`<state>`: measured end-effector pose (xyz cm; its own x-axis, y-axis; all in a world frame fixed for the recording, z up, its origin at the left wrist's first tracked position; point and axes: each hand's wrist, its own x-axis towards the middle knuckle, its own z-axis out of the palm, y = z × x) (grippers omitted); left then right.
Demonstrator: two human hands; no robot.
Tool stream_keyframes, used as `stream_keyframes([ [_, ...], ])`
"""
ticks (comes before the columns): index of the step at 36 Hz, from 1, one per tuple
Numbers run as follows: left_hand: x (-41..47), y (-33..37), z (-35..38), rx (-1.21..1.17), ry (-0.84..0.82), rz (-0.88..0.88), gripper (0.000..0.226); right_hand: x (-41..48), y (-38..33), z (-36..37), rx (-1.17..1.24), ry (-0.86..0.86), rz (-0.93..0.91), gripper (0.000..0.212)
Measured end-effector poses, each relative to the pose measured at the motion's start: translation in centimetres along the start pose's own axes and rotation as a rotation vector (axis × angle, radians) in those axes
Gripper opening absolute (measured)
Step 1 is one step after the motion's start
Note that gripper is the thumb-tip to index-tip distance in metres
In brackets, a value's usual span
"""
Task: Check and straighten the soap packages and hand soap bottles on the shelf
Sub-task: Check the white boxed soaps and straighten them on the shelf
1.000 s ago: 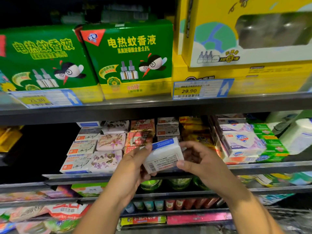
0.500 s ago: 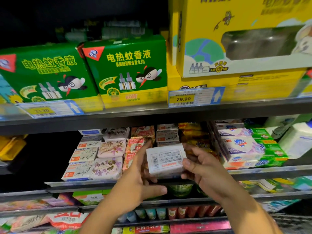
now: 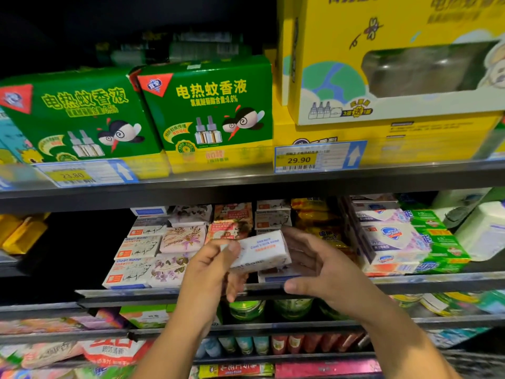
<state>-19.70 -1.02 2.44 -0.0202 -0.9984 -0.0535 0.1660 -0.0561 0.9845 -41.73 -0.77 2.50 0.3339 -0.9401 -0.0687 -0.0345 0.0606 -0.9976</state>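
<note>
A white goat soap box (image 3: 261, 250) with blue and orange print is held in front of the soap shelf (image 3: 169, 292). My left hand (image 3: 216, 265) pinches its left end, thumb on top. My right hand (image 3: 318, 265) cups its right end, fingers behind it. Rows of soap boxes (image 3: 136, 253) lie on the shelf to the left, and Safeguard soap packs (image 3: 390, 243) sit to the right. White hand soap bottles (image 3: 483, 231) stand at the far right.
Above, green mosquito-liquid boxes (image 3: 210, 110) and a large yellow box (image 3: 382, 58) sit over price tags (image 3: 319, 157). Lower shelves hold green jars (image 3: 247, 310), small bottles and bagged goods. Yellow packets (image 3: 318, 214) lie behind my right hand.
The soap box has been turned over in my hands: the barcode face showed before, and the printed name face now shows. The camera view has tilted slightly down.
</note>
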Motion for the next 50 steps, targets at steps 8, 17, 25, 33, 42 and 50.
stream_keyframes([
  [8, 0.0, -0.2, 0.0, 0.111, -0.091, -0.162, 0.064, 0.5, 0.6, 1.2, -0.143, 0.137, -0.040, 0.042],
  [17, 0.2, -0.1, -1.6, 0.577, -0.242, 0.189, 0.099, 0.4, -0.8, 1.0, 0.349, 0.227, 0.107, 0.038],
  [25, 0.6, -0.5, -1.6, 0.705, -0.173, 0.475, 0.061, 0.5, -1.2, 1.3, 0.322, 0.195, 0.144, 0.041],
  [33, 0.2, 0.3, 0.0, 0.107, -0.043, 0.136, 0.047, 0.6, -1.5, 0.7, -0.227, 0.094, 0.077, 0.043],
  [42, 0.1, 1.3, 1.3, 0.470, -0.058, 0.282, 0.044, 1.3, 0.8, 1.9, -0.333, 0.077, 0.036, 0.046],
  [50, 0.1, 1.1, 0.6, 0.635, -0.112, 0.342, 0.048, 0.2, 1.3, 1.1, -0.316, 0.094, -0.033, 0.043],
])
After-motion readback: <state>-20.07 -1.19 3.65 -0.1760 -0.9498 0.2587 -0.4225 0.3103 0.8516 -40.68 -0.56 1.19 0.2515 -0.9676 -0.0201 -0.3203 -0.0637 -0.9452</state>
